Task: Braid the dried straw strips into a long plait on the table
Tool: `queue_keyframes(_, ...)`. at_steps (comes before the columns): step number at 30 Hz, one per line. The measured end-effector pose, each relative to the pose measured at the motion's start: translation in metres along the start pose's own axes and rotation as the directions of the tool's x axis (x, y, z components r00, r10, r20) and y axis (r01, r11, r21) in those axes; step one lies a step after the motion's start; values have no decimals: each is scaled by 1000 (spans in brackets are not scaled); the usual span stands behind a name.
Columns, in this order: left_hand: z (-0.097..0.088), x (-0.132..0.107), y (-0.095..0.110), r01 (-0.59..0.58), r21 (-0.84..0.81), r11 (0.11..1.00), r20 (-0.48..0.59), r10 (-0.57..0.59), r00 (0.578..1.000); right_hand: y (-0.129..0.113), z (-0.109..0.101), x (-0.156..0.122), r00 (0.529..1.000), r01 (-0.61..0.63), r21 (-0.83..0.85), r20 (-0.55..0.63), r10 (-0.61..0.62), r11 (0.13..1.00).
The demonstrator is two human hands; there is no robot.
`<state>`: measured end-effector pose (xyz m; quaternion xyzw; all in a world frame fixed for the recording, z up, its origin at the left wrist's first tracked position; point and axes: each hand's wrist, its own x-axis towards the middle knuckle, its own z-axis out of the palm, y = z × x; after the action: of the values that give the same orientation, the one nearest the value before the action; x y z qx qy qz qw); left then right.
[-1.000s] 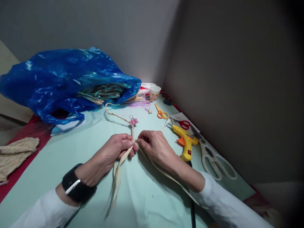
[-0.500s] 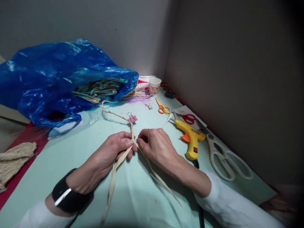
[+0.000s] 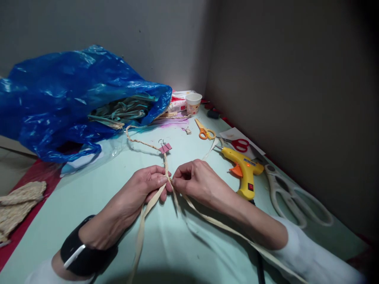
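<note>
A thin straw-coloured braid (image 3: 166, 161) runs down from a pink binder clip (image 3: 165, 148) to my hands. My left hand (image 3: 151, 181) pinches the braid's lower end between thumb and fingers, with a long flat strand (image 3: 142, 225) hanging below it. Close beside it, my right hand (image 3: 194, 179) is closed on a strand at the same spot; its fingertips nearly meet the left thumb. Another long strand (image 3: 225, 227) trails from under the right hand along the right forearm. A short frayed strand (image 3: 177, 201) hangs between the hands.
A blue plastic bag (image 3: 68, 98) of dried strips fills the back left. Rightward lie yellow scissors (image 3: 205, 131), red-handled scissors (image 3: 239, 144), a yellow glue gun (image 3: 245, 173) and large white-handled scissors (image 3: 293, 193). A paper cup (image 3: 193, 104) stands behind. Woven pieces (image 3: 20, 205) lie far left.
A long strand now extends under my right hand and along the forearm, and a short strand hangs at the centre. My left hand keeps its pinch; the view has shifted slightly.
</note>
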<state>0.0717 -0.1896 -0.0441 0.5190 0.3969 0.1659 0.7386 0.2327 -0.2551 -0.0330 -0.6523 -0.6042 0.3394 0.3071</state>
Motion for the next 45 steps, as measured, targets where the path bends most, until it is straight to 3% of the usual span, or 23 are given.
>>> queue_keyframes(4, 0, 0, 1, 4, 35, 999, -10, -4, 1000, 2, -1, 2, 999, -3, 26, 42, 1, 1000)
queue_keyframes(9, 0, -1, 1, 13, -5, 1000, 9, -13, 1000, 4, 4, 3, 989, -28, -95, -146, 14, 995)
queue_keyframes(13, 0, -2, 1, 34, -31, 999, 4, -34, 999, 4, 9, 4, 979, -61, -133, -200, 33, 989)
queue_keyframes(20, 1, -2, 2, 19, 9, 1000, 0, -19, 1000, 6, 12, 2, 998, -13, 28, -61, 15, 1000)
queue_keyframes(25, 2, -2, 2, 21, 15, 1000, -16, -21, 1000, 6, 11, -3, 998, -41, 126, -43, 47, 991)
queue_keyframes(32, 5, 0, 3, 39, 98, 994, -63, -33, 997, 0, 10, -9, 999, -16, 94, -34, 19, 995)
queue_keyframes(37, 7, -1, 1, -23, 214, 977, -71, 39, 997, 1, 14, -9, 998, -10, 93, -53, 15, 996)
queue_keyframes(45, 12, -2, 2, -51, 218, 975, -57, 65, 996, 4, 13, -8, 998, 10, -19, -66, -11, 1000)
